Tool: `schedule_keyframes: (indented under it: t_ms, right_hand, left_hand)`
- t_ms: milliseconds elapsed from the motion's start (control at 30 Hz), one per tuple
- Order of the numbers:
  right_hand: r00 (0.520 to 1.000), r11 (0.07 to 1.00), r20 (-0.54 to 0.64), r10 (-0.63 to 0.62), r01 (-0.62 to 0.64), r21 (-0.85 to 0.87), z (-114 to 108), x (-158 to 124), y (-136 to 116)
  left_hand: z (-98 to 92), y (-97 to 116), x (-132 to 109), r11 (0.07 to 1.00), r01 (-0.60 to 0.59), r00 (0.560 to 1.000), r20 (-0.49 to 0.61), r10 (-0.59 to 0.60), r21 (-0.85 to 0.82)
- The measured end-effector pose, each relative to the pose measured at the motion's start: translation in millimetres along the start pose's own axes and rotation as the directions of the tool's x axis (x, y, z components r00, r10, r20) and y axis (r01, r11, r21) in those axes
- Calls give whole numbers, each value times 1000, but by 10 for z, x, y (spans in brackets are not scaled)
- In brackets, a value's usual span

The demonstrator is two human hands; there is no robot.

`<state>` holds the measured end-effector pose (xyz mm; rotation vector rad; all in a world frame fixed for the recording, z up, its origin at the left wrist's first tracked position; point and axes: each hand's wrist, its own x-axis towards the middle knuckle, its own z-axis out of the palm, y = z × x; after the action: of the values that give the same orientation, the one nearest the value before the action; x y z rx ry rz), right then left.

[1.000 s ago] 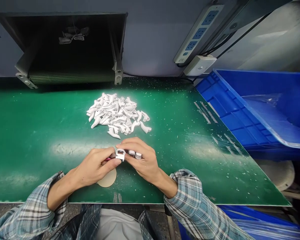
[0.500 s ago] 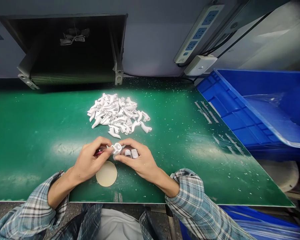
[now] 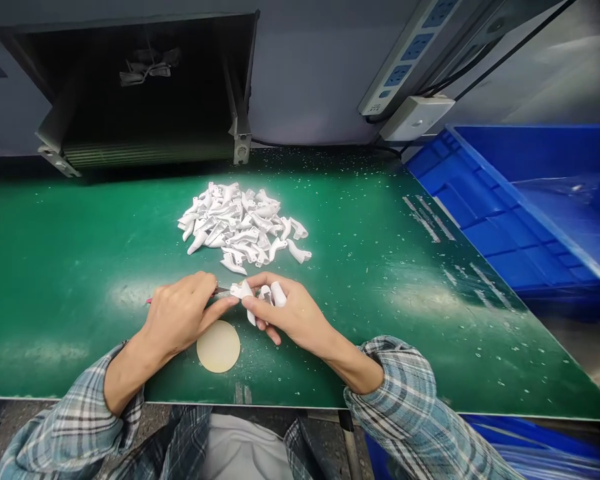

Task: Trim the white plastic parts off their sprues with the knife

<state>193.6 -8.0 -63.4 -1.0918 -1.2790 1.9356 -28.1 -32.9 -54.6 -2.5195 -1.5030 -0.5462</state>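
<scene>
Pinching white part [image 3: 241, 291]: right hand [image 3: 296, 312]. Left hand [image 3: 183, 308]: fingers clamped round slim tool [image 3: 223, 291].

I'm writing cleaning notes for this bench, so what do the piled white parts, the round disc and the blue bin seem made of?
White parts: probably moulded plastic, smooth and slightly glossy, judging by their repeated curved shapes. Round disc: beige, matte, possibly card or plastic; its plain face doesn't settle it. Blue bin: likely plastic, with a soft sheen and ribbed walls.
</scene>
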Motion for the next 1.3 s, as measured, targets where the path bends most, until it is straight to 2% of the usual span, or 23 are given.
schedule_keyframes:
  t_ms: [200, 600, 667, 767, 867, 933, 1067, 1300]
  right_hand:
    - [1000, 999, -13, 8, -9, -46, 7, -20, -28]
    - [998, 996, -55, 17, -21, -87, 33, -40, -42]
    - [998, 996, -56, 10, -15, -83, 23, -42, -33]
    - [999, 999, -37, -19, 17, -44, -11, -21, 4]
    - [998, 991, 39, -50, 45, 124, -42, 24, 41]
    - [996, 963, 77, -46, 24, 267, -48, 52, 49]
    - [997, 921, 76, -22, -9, 389, -37, 78, 48]
    - [997, 930, 70, -35, 7, 368, -19, 75, 70]
  left_hand:
    - [-31, 47, 10, 995, -23, 999, 49, 19, 97]
    - [1, 66, -17, 995, -28, 999, 39, 24, 99]
    - [14, 58, -33, 999, -32, 998, 46, 30, 43]
    - [26, 39, -52, 991, 10, 998, 62, -1, -135]
    - [15, 28, -51, 926, 101, 994, 76, -79, -364]
    - [-1, 34, -38, 882, 112, 993, 74, -88, -458]
    - [-22, 77, -16, 872, 71, 997, 55, -51, -485]
    - [6, 101, -68, 848, 134, 986, 153, -63, -513]
